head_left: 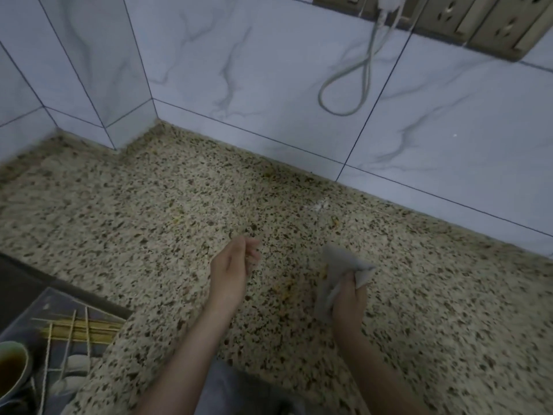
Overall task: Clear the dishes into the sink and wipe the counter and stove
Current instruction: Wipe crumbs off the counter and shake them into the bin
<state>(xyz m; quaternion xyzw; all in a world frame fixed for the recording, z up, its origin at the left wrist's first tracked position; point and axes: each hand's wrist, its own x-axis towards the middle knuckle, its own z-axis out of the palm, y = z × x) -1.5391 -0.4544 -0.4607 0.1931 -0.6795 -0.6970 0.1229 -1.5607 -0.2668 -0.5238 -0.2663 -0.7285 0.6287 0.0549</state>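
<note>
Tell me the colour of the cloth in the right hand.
The cloth is plain grey, gripped by the right hand; the head view shows it.

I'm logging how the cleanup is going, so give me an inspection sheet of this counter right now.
Surface: speckled stone counter, yellowish crumbs near the hands, white smear by the wall.
Job's things: grey cloth; sink at lower left holding skewers and a cup of dark liquid.
Clutter: nothing seen beyond the crumbs.
Hands: left hand loosely curled, holding nothing; right hand grips the cloth.
Cables: white cord looped against the wall.
Surroundings: marbled wall tiles, sockets at upper right.
</note>
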